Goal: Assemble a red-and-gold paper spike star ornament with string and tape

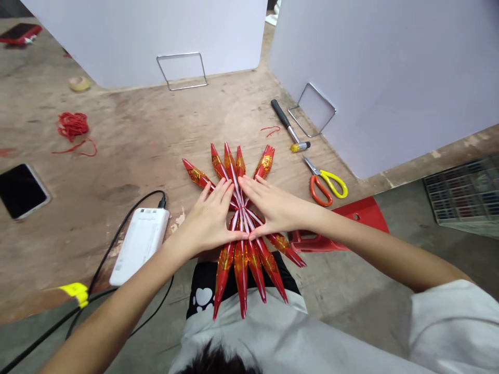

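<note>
Left hand (208, 221) and right hand (275, 205) flat, fingers spread, not gripping, fingertips nearly meeting, pressing evenly on the red-gold foil fan (241, 265) under both palms. Spikes radiate evenly. Hub mostly hidden, so binding is hard to tell.

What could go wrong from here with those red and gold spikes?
The star of red-and-gold foil spikes seems held together by the left hand and right hand pressing down, so lifting either might let it shift apart. Its lower spikes overhang the wooden table edge and could slip off. The scissors lie close by; a careless move might nick the foil.
</note>
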`<state>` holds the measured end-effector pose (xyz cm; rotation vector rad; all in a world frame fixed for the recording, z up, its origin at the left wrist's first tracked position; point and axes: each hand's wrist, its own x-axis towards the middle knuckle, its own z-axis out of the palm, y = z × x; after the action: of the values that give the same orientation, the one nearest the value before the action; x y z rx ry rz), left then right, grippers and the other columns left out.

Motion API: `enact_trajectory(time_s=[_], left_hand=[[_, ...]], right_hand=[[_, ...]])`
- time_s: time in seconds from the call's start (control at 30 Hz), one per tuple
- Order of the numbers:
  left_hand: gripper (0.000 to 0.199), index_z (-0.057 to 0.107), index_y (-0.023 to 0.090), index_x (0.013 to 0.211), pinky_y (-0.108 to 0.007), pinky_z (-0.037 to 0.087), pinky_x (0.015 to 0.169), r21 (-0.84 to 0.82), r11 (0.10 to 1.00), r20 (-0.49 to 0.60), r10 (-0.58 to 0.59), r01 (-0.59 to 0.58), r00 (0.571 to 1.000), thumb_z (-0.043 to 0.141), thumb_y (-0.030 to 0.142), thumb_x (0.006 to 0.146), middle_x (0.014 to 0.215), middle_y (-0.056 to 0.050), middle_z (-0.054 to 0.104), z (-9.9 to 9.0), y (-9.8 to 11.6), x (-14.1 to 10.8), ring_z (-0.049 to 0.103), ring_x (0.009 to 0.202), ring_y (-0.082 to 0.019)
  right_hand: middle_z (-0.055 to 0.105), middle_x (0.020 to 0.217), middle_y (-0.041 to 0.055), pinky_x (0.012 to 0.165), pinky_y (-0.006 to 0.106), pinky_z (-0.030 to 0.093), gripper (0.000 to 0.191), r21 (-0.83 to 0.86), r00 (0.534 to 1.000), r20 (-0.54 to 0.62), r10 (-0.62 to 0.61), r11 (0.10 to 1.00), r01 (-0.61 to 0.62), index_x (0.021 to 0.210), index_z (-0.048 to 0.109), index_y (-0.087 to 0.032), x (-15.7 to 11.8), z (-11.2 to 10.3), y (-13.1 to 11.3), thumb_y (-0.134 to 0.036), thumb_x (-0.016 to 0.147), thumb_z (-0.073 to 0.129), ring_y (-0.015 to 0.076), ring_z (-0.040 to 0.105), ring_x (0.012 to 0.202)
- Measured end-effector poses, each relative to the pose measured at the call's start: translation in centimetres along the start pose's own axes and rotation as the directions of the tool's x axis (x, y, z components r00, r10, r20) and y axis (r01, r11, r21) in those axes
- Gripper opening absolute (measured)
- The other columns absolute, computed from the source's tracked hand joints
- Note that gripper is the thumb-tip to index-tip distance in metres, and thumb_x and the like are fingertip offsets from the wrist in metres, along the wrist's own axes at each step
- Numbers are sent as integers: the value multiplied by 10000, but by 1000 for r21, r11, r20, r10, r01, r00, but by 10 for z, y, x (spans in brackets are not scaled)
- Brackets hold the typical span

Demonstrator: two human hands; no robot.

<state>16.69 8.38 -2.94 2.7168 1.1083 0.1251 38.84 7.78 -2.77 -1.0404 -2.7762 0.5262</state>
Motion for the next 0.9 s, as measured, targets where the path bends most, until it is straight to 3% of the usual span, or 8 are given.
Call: enact_trajectory(time_s=[0.17,0.4,0.6,0.67,0.8,0.9], left_hand=[[1169,228,-44,1455,-520,82,1193,53,999,41,-13,11,999,538,772,677,1540,-258,227,7,2,-2,156,1457,-343],[1036,294,-21,1445,-544,42,1187,131,991,53,-39,32,998,609,637,711,1485,-253,358,-10,3,-8,262,1419,-361],[927,434,61,1396,-565,62,1177,193,980,39,-65,57,997,636,628,692,1369,-226,500,-18,8,-9,383,1337,-379],[926,431,48,1392,-543,67,1184,175,984,32,-52,45,998,620,635,702,1424,-233,444,-15,6,-9,328,1378,-366],[1000,319,42,1447,-513,40,1196,100,994,49,38,-43,998,561,687,724,1563,-191,224,-6,0,-6,142,1465,-314],[1055,253,41,1469,-519,38,1193,43,998,87,45,-49,995,515,738,722,1565,-187,211,-2,-4,-3,139,1468,-301]], right_hand=[[90,1567,260,1196,503,35,1174,9,1000,10,-27,1000,27,1504,-20,-15,1,11,1,-706,756,566,322,19,1473],[178,1550,266,1187,502,109,1149,-49,995,100,-9,999,14,1499,78,-7,-3,-2,2,-597,717,678,360,156,1450],[340,1491,251,1185,529,93,1005,-176,996,74,42,984,-29,1463,224,4,-8,-13,-8,-479,715,689,403,248,1405],[321,1501,253,1186,521,103,987,-175,996,72,55,984,-41,1463,226,3,-9,-13,-11,-454,717,684,394,231,1416],[135,1562,254,1191,503,115,1012,-117,994,85,64,992,-54,1487,151,-3,-9,-7,-12,-422,726,670,363,93,1459],[104,1564,256,1196,497,90,1052,-76,993,101,68,995,-60,1493,114,4,-8,-3,-8,-485,740,660,346,56,1466]])
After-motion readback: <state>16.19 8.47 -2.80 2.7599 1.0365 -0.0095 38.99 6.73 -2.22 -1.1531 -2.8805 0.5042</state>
